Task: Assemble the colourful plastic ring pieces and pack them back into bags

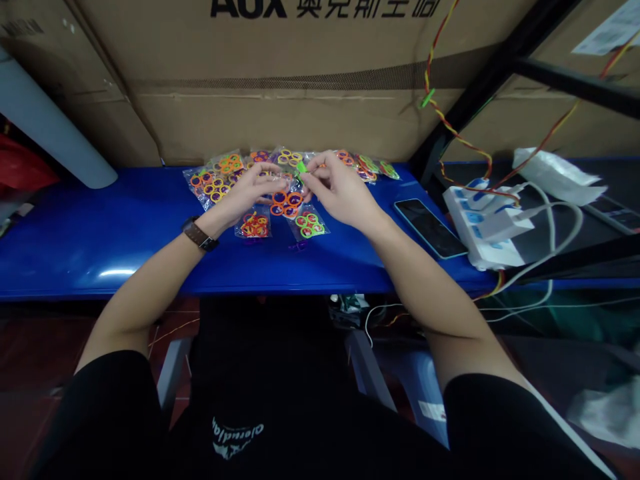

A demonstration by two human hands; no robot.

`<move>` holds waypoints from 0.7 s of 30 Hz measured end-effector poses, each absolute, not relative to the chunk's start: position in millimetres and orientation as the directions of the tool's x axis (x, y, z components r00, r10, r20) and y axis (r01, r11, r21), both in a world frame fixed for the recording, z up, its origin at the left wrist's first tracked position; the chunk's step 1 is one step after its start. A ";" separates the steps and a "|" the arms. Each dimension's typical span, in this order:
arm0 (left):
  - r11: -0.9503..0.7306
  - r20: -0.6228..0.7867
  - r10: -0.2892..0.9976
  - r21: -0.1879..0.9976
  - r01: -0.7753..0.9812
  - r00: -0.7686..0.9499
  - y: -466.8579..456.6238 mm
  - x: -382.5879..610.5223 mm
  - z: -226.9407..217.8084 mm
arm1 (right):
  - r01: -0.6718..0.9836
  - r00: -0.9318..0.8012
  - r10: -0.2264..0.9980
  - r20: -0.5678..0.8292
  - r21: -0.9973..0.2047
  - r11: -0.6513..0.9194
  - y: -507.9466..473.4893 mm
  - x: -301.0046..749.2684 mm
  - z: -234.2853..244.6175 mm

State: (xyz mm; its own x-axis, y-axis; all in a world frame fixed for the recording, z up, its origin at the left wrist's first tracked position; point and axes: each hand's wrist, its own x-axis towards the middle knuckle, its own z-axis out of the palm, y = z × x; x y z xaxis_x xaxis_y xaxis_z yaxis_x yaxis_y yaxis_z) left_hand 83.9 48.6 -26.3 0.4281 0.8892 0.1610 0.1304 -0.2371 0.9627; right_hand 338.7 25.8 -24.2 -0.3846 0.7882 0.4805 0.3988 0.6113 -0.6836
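Observation:
My left hand (257,185), with a dark watch strap at the wrist, curls its fingers at the edge of a clear plastic packet of orange rings (287,205). My right hand (340,189) is closed in a pinch at the top of this packet, with a small bright green piece (301,167) between thumb and fingers. What the green piece is cannot be made out. Below the hands lie a packet of small red and orange pieces (255,225) and a packet of green-and-red rings (309,225). Yellow ring packets (216,190) spread behind my left hand.
The blue table (140,227) stands against a large cardboard box (280,120). On the right are a phone (430,228), a white power strip (483,227) with plugs and cables, and a black metal frame (480,87). A grey tube (55,120) leans at the left.

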 end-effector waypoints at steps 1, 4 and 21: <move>-0.251 0.157 0.876 0.956 0.153 0.457 47.8 83.1 -28.7 | 0.371 -0.367 0.792 0.487 -0.705 0.605 28.7 339.0 -27.9; -0.285 0.138 0.859 0.929 0.237 0.493 44.4 84.8 -36.7 | 0.304 -0.346 0.793 0.501 -0.739 0.600 36.5 339.9 -36.8; -0.485 0.274 0.825 0.793 0.370 0.494 31.7 86.9 -39.4 | 0.640 -0.383 0.694 0.609 -0.367 0.675 32.3 361.8 -23.7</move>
